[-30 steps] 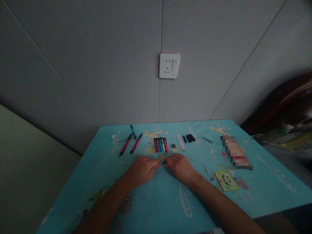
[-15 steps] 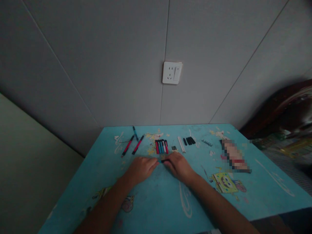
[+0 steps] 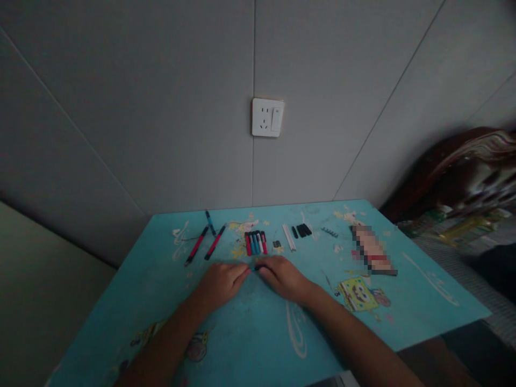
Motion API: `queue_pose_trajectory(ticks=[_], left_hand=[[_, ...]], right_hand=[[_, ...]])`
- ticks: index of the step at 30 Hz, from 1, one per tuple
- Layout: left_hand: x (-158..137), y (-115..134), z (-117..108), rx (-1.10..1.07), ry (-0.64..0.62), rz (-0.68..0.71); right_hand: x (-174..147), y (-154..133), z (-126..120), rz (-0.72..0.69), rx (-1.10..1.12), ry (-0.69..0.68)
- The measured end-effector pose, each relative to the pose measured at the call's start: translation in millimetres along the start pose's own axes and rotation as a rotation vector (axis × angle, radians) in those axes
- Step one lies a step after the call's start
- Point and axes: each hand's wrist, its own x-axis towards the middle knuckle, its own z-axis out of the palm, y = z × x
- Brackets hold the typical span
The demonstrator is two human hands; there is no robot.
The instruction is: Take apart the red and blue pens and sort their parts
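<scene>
My left hand (image 3: 224, 282) is closed in a pinch on the blue end of a small pen (image 3: 253, 267). My right hand (image 3: 284, 278) pinches its black end, and the fingertips of both hands nearly meet, so most of the pen is hidden. Just beyond them lies a row of red, blue and white pen barrels (image 3: 257, 243) with black ends. To the left rest two red-and-black pens (image 3: 215, 242) and a blue-and-black pen (image 3: 210, 222). Right of the row are tiny dark parts (image 3: 276, 244), thin white refills (image 3: 289, 237) and several short black pieces (image 3: 303, 230).
A line of small springs (image 3: 329, 232) lies farther right on the blue cartoon-printed table (image 3: 258, 333). Beyond it is a flat, pixelated item (image 3: 373, 251). The grey wall with a white socket (image 3: 267, 117) borders the far edge. A grey-white object (image 3: 338, 379) shows at the near edge.
The view has swung a little to the right, so the scene sits farther left. My hands have drawn closer together, and less of the pen shows between them.
</scene>
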Motion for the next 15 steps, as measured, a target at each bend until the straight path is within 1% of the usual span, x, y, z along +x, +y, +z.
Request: queue_pose_trajectory(ticks=[2,6,9,13,15], left_hand=[[0.1,1.1,0.4,0.016,-0.002,0.011],[0.8,2.7,0.4,0.011,0.003,0.013],[1.2,2.5,0.7,0.003,-0.006,0.015],[1.6,2.6,0.8,0.007,-0.015,0.009],[1.8,3.2,-0.2,0.001,-0.011,0.002]], right_hand=[[0.8,-0.8,-2.3,0.012,-0.002,-0.024],[0.8,-3.7,-6.3,0.017,0.032,-0.008],[0.3,-5.8,-6.1,0.013,0.002,-0.019],[-0.1,-4.4,-1.7,0.075,-0.001,0.052],[0.4,-2.4,0.3,0.067,-0.002,0.051]])
